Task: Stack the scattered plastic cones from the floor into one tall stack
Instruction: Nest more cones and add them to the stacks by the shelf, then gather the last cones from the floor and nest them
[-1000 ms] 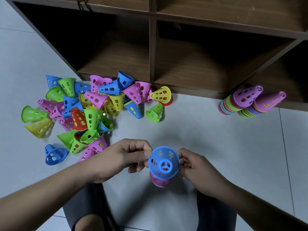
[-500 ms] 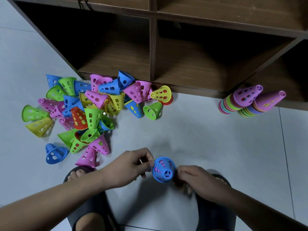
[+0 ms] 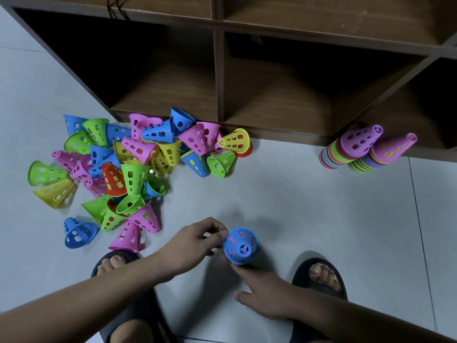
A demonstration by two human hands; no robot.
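Note:
A blue cone stands tip-up on the floor between my feet, nested over a pink cone that shows through its holes. My left hand pinches the blue cone's left side with thumb and fingertips. My right hand lies low on the floor just in front of it, fingertips touching the cone's base, thumb held apart. A loose pile of several scattered cones in blue, green, pink, yellow and red lies on the floor to the left. Two multicoloured stacks, each topped by a pink cone, lean at the right.
A dark wooden shelf unit with open compartments runs along the back; the pile and the stacks sit against its base. My feet in black slippers flank the blue cone. Grey floor tiles lie between pile and stacks.
The blue cone, held up with its mouth facing me, was turned over and lowered over the pink one to the floor. My right hand slid from its side down to its base.

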